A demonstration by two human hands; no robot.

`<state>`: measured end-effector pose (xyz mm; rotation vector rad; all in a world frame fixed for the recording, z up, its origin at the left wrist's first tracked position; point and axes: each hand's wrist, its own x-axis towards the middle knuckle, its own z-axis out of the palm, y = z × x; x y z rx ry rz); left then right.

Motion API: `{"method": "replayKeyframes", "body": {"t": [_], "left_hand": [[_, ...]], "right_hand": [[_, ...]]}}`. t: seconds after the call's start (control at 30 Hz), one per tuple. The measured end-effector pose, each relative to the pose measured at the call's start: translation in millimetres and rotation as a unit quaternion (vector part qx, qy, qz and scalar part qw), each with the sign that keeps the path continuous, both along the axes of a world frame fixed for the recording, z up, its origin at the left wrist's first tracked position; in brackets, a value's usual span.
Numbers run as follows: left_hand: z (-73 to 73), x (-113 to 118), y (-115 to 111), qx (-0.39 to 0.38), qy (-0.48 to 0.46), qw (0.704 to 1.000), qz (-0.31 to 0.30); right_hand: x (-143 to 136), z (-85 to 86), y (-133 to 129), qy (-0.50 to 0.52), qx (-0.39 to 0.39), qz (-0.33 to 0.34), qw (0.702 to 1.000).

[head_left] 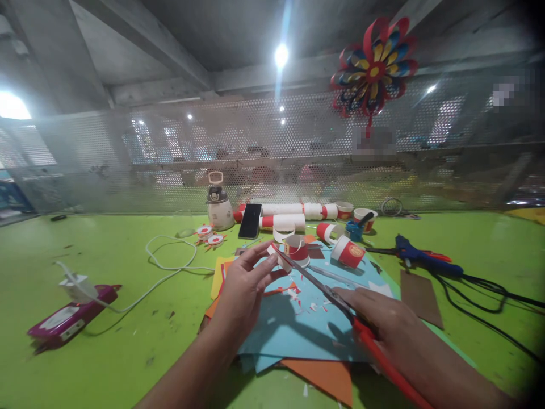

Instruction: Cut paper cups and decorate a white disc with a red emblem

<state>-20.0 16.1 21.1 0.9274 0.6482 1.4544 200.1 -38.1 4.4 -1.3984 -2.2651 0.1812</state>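
My left hand (251, 272) pinches a small red and white paper piece (279, 258) between thumb and fingers. In my right hand (378, 312) are long scissors (319, 287) with red handles, their blades reaching left to the paper piece. Below lies light blue paper (272, 335) scattered with red and white scraps (293, 292). A cut cup ring (297, 250) stands just behind the blade tips, and a red and white paper cup (348, 253) lies tilted to its right.
Behind are a phone (250, 221), a bottle (219, 210) and stacked cups (293, 211). A blue glue gun (426, 258) with black cable lies right, beside brown card (420, 298). A purple power strip (72, 318) and white cable (155, 284) are left.
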Motion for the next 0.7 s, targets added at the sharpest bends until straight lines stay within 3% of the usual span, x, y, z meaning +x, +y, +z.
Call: {"method": "replayKeyframes", "body": {"t": [0.43, 0.7], "left_hand": [[0.9, 4.6, -3.0, -0.001, -0.013, 1.000, 0.021], [1.0, 6.2, -5.3, 0.011, -0.019, 1.000, 0.010]], "right_hand": [[-2.7, -3.8, -1.8, -0.023, -0.015, -0.017, 0.999], [-8.6, 1.3, -8.1, 0.011, 0.035, -0.022, 0.999]]}}
